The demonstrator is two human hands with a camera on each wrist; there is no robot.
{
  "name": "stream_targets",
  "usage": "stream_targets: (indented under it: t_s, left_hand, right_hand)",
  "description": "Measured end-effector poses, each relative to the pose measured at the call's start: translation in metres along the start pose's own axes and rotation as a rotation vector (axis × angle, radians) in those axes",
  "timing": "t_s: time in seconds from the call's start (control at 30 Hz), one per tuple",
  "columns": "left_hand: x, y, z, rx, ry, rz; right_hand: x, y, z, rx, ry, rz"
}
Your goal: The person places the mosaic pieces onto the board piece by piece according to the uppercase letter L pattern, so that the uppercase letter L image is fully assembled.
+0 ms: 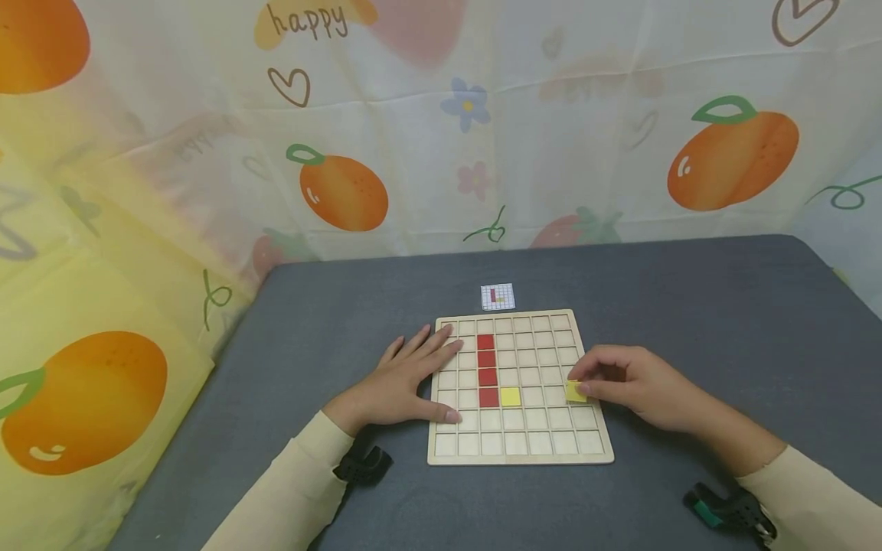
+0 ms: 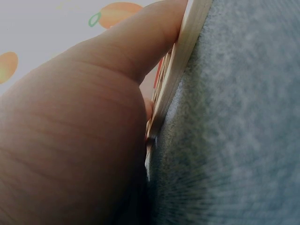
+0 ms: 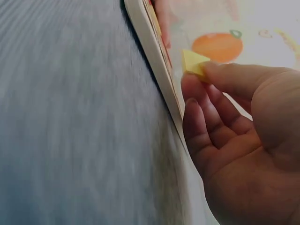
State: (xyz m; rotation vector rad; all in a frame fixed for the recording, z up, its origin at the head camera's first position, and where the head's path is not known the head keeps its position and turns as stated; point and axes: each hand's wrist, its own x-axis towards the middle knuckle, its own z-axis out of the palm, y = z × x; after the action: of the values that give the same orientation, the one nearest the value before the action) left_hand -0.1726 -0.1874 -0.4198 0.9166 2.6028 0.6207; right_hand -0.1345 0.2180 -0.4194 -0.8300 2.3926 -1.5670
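Note:
A wooden grid board (image 1: 520, 459) lies flat, its square cells edged by thin strips. Several red tiles (image 1: 487, 358) form one column in it, and a yellow tile (image 1: 511, 396) sits right of the lowest red one. My left hand (image 1: 406, 379) rests with spread, straight fingers on the board's left edge; its thumb (image 2: 145, 35) lies over the rim in the left wrist view. Between thumb and fingertips my right hand (image 1: 637, 383) pinches a second yellow tile (image 3: 193, 63) over the board's right-hand cells. That tile is held tilted in the right wrist view.
Just behind the board lies a small printed card (image 1: 498, 297) with a grid pattern and coloured marks. The grey tabletop (image 1: 344, 306) extends around the board. A patterned cloth (image 1: 413, 115) hangs behind the table. Each wrist wears a black device (image 1: 364, 465).

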Motion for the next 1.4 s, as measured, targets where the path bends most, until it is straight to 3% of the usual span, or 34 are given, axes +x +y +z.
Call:
stream_targets:
  t_s: [0.4,0.7,0.97,1.4]
  left_hand:
    - [0.0,0.002,0.0,0.003,-0.002,-0.004]
    - [-0.003,0.002,-0.001,0.007,-0.007,-0.019]
    - [-0.003,0.003,-0.001,0.007,-0.002,-0.012]
    - [0.003,0.0,0.002,-0.003,-0.011,-0.012]
  right_hand:
    - [0.02,-0.013,0.025,-0.05,0.037,0.039]
    - [0.028,-0.018,0.036,-0.111,0.003,0.044]
    - [0.031,-0.018,0.039,-0.189,0.01,0.026]
    - [0.025,-0.016,0.031,-0.152,-0.082,-0.01]
